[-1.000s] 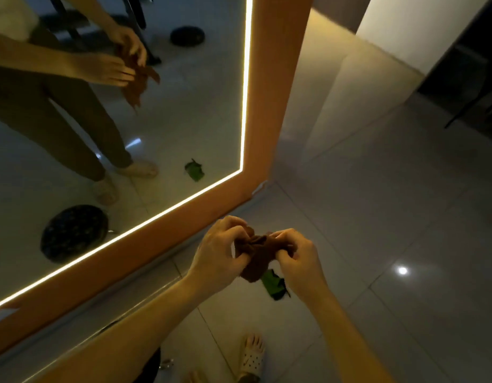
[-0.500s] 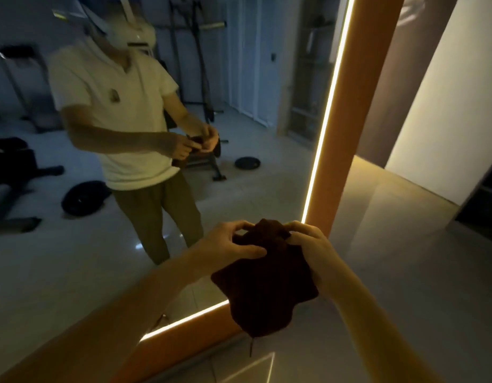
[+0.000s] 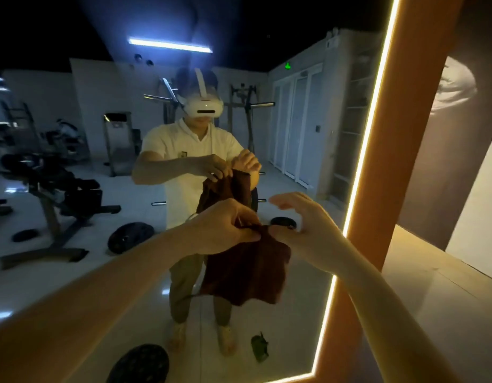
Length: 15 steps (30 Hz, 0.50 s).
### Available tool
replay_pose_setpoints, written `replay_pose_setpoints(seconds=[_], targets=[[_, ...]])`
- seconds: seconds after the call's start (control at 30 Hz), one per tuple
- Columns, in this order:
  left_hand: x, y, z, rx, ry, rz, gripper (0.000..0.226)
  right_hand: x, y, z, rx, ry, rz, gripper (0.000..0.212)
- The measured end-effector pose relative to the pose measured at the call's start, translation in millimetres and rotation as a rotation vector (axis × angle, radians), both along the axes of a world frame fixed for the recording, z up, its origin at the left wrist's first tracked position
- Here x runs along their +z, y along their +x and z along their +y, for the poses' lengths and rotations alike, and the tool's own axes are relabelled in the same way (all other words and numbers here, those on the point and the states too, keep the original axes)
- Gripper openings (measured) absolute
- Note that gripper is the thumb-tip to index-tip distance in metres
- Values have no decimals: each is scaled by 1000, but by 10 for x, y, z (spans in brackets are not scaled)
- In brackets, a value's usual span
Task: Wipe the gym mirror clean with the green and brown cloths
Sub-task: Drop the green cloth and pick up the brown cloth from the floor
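Facing the gym mirror [image 3: 73,272], both arms raised in front of the glass. Pinching the bunched top edge of the brown cloth [image 3: 245,272] in the left hand [image 3: 225,225], thumb and fingers curled tight over the fold. Letting the rest of the cloth hang loose below that hand, in front of the glass; cannot tell whether touching it.

Holding the right hand [image 3: 308,225] just beside the left, to its right, fingers arched, spread apart and lifted, gripping nothing. Thumb down at the cloth's upper right corner; hard to tell whether touching or merely close.

Seen only as a reflection: green cloth [image 3: 259,348] crumpled on the floor [image 3: 303,313], well below both hands and well apart from them. Also mirrored, the same pair of hands on the same brown cloth, just above the left hand.

Right of the right hand, a bright light strip [image 3: 363,134] along the mirror's edge, then the wide orange frame [image 3: 399,161]. Reflected far below the left hand, a dark weight plate [image 3: 139,366] flat on the floor.
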<state>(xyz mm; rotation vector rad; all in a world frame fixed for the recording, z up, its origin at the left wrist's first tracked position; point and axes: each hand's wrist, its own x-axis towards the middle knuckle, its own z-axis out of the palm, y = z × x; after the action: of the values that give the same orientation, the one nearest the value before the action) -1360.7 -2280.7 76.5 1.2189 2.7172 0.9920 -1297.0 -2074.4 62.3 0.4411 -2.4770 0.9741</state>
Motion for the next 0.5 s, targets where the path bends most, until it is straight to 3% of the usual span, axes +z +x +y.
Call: replay_pose_setpoints(seconds=[0.1, 0.2, 0.3, 0.37, 0.43, 0.5], targets=[[180, -1, 79, 68, 9, 194, 8, 168, -150, -96, 20, 158, -45, 17], [319, 2, 31, 204, -72, 296, 26, 210, -278, -72, 31, 186, -107, 12], [496, -16, -84, 287, -306, 158, 39, 234, -361, -59, 101, 238, -160, 13], [628, -35, -192, 224, -420, -50, 32, 222, -392, -70, 128, 277, -191, 16], [731, -45, -262, 105, -423, -198, 15, 226, -383, -108, 172, 262, -169, 22], [803, -51, -278, 34, -383, -213, 14, 226, -396, -177, 237, 194, -135, 39]])
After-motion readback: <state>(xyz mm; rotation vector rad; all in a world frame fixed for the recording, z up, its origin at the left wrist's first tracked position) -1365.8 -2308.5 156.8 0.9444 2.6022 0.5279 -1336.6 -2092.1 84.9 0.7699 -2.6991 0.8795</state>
